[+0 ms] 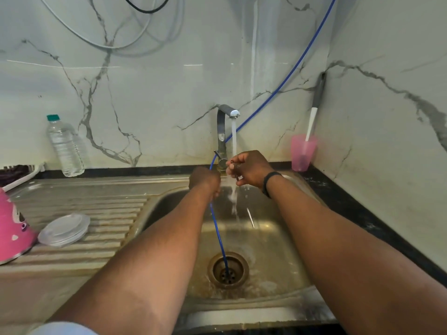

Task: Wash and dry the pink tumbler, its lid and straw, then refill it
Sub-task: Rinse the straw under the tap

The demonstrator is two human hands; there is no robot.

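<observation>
Over a steel sink (285, 240) set into a dark-edged bench (348, 204), a person holds both hands under water running from a chrome tap (223, 131). The left hand (205, 181) is curled into a fist, though what its grip encloses cannot be told; a thin blue tube (219, 235) passes just beside it and runs down into the drain (228, 269). The right hand (251, 169), a dark band on its wrist, has its fingers curled at the stream, pinching a small thin object (231, 161) too slight to identify; whether it is the straw cannot be told. The pink tumbler (13, 228) lies tilted on the ribbed drainboard (108, 213) at the far left edge of view, partly cut off, well apart from the hands. Its clear lid (64, 228) rests flat on the drainboard just beside it. A clear water bottle (64, 146) with a green cap stands upright against the marble wall behind the drainboard. In the back right corner a pink cup (302, 153) holds a long-handled brush (314, 110) that leans into the corner.
</observation>
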